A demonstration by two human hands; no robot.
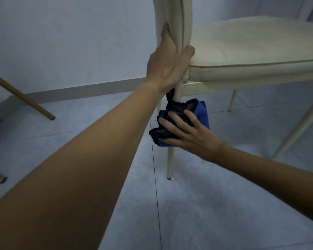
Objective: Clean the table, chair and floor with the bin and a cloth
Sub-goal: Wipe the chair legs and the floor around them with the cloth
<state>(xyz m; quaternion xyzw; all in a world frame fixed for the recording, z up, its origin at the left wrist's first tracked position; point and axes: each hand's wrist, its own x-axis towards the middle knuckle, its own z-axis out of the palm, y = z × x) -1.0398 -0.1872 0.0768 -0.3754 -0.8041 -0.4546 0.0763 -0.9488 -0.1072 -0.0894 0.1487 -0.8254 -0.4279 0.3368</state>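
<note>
A cream padded chair stands on the grey tiled floor, its seat at the upper right. My left hand grips the lower edge of the chair's backrest, thumb on the seat side. My right hand holds a crumpled blue cloth wrapped round the chair's near rear leg, fingers spread over the cloth. The cloth covers the middle of that leg. No bin is in view.
Wooden legs of other furniture slant in at the left, with another foot at the lower left edge. A pale wall with a grey skirting board runs behind. The chair's other legs stand at the right.
</note>
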